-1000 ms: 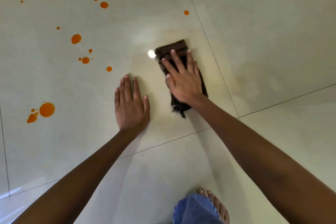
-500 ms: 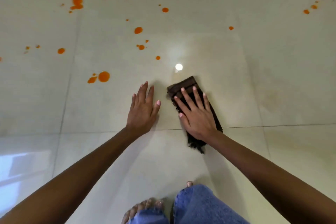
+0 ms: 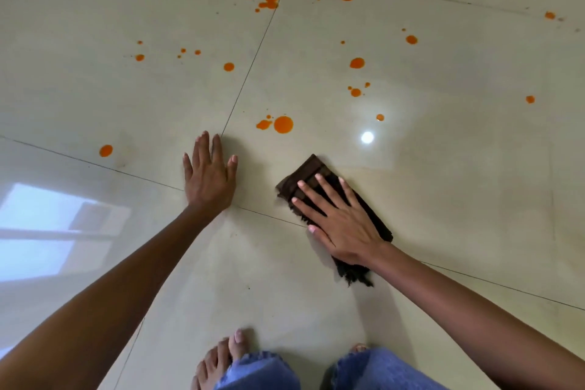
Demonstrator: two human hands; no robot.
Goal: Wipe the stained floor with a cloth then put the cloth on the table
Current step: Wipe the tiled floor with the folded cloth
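**Cloth and both hands shifted apart since the earlier frame**

Since half a second ago, your two hands have spread farther apart and the view has swung, bringing more orange drops and a bright window reflection (image 3: pixel 60 231) into sight at the left. Reading left to right: your left hand (image 3: pixel 209 177) lies palm down on the pale tiled floor (image 3: pixel 459 168), fingers extended and close together, gripping nothing; its heel rests near a grout line. Just beyond its fingertips, to the right, sits the largest orange stain (image 3: pixel 282 124) with a smaller splash touching its left side. Further drops are scattered across the upper half of the floor. A round ceiling-light glare (image 3: pixel 367 137) shows beyond the cloth. Your right hand (image 3: pixel 342 225) is also flat and fully spread, pressing down on the dark brown cloth (image 3: pixel 311 168) without curling around it. That cloth lies folded on the floor, running diagonally; its striped end shows beyond your fingertips and its frayed end shows under your wrist. Faint smears mark the tile to the right of it. At the bottom edge, bare toes (image 3: pixel 221 358) and blue jeans hems (image 3: pixel 259 370) appear.
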